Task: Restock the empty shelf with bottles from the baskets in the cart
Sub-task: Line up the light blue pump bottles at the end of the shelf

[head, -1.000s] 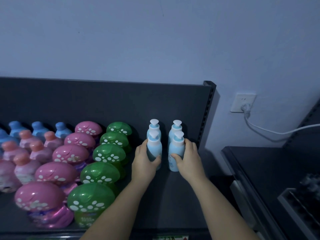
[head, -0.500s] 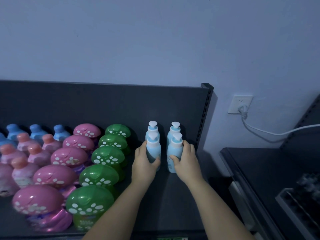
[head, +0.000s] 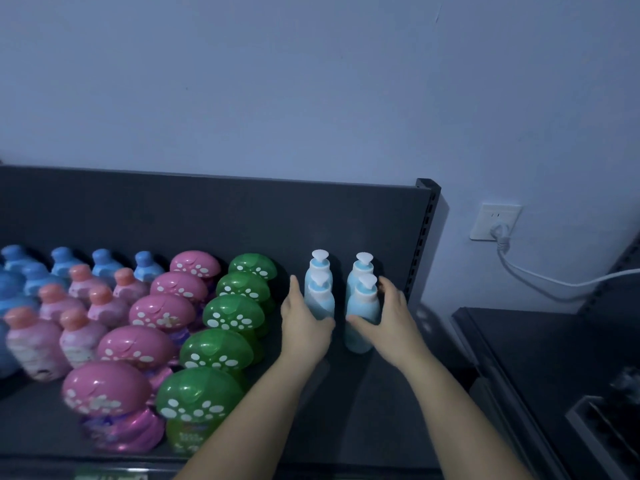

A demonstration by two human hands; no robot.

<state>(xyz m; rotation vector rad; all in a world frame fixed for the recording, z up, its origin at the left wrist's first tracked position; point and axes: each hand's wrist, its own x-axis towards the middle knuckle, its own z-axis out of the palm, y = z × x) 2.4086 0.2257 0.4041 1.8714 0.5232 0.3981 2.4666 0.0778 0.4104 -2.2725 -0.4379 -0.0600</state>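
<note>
Two light-blue pump bottles stand at the back of the dark shelf (head: 360, 403), near its right end. Two more stand just in front of them. My left hand (head: 304, 329) grips the front left pump bottle (head: 321, 299) from its left side, thumb across its base. My right hand (head: 393, 322) grips the front right pump bottle (head: 362, 311) from its right side, thumb in front. Both held bottles stand upright on the shelf, close behind are the back left bottle (head: 319, 259) and back right bottle (head: 363, 263).
Left of my hands run a row of green mushroom-cap bottles (head: 233, 311), a row of pink ones (head: 162, 311), then smaller pink and blue bottles (head: 79, 306). The shelf upright (head: 424, 237) stands at the right. A wall socket (head: 495, 221) with a white cable and another dark shelf (head: 554, 358) lie further right.
Both hands stay on the front pair of pump bottles. My view has shifted a little, so more of the bottles at the left show.
</note>
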